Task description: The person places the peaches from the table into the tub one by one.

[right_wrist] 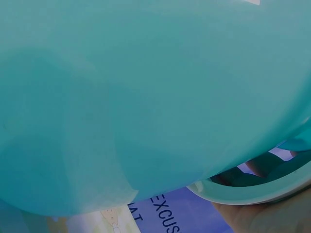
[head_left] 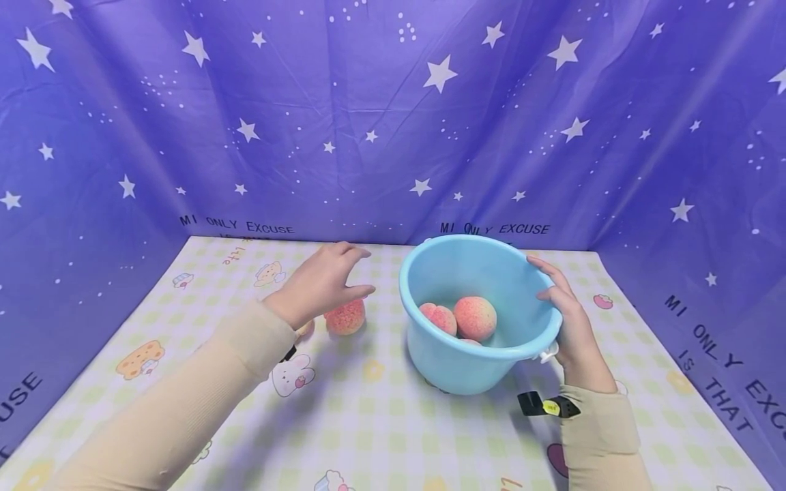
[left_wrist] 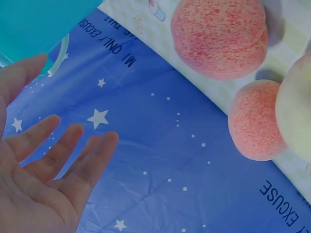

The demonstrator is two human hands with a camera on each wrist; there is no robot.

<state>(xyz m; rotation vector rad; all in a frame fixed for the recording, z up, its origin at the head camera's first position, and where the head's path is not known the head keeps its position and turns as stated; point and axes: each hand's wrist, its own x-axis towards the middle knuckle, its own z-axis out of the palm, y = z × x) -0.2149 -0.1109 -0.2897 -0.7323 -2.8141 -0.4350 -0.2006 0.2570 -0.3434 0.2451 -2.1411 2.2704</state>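
Note:
My left hand (head_left: 325,281) hovers over the table left of the bucket, fingers and thumb spread with nothing between them. Just below its thumb lies a pink peach (head_left: 346,318); another peach (head_left: 305,331) is mostly hidden behind the wrist. The left wrist view shows a large pink peach (left_wrist: 221,39), a smaller one (left_wrist: 257,121) and a pale, whitish round fruit (left_wrist: 299,111) cut off by the frame edge. My right hand (head_left: 577,334) grips the rim of the light blue bucket (head_left: 460,368) on its right side. Inside are peaches (head_left: 475,318), one barely showing over the near rim.
A checked tablecloth (head_left: 381,436) with cartoon prints covers the table. Purple star-patterned curtains (head_left: 344,102) hang at the back and both sides. A white handle fitting (head_left: 548,352) sticks out from the bucket near my right hand. Black straps (head_left: 548,406) are worn at the wrists.

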